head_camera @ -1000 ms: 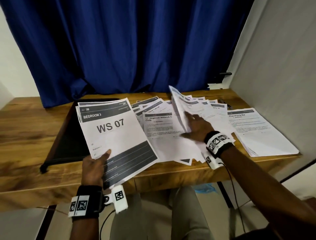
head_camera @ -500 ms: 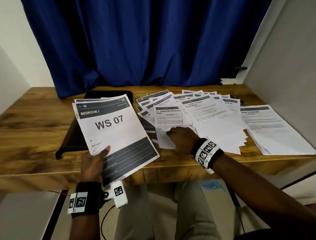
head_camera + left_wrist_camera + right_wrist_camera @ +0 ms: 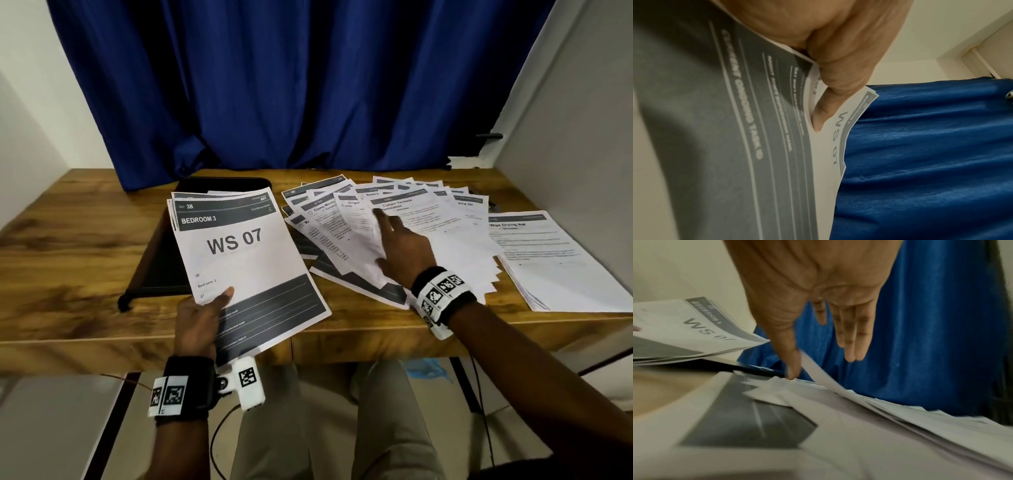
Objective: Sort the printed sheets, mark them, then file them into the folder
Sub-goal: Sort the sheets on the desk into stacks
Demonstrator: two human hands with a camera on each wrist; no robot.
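My left hand (image 3: 202,313) pinches a small stack of printed sheets (image 3: 239,260) by its lower left corner, thumb on top; the top sheet reads "BEDROOM 3, WS 07". In the left wrist view the thumb (image 3: 824,113) presses on that stack (image 3: 830,146). Beneath it on the table lies a black folder (image 3: 161,260). My right hand (image 3: 400,246) reaches with straight fingers over a fanned spread of printed sheets (image 3: 346,240) in the middle of the table. In the right wrist view its thumb (image 3: 791,363) touches the spread, with one sheet's edge (image 3: 818,371) lifted beside it.
A separate neat pile of sheets (image 3: 548,260) lies at the table's right end. The wooden table (image 3: 68,246) has a blue curtain (image 3: 291,85) behind it and a white wall panel (image 3: 582,137) on the right.
My right hand has moved from the near edge of the spread forward over its middle, fingers now straightened. The lifted sheet it held a second ago lies back down. The left hand keeps its stack.
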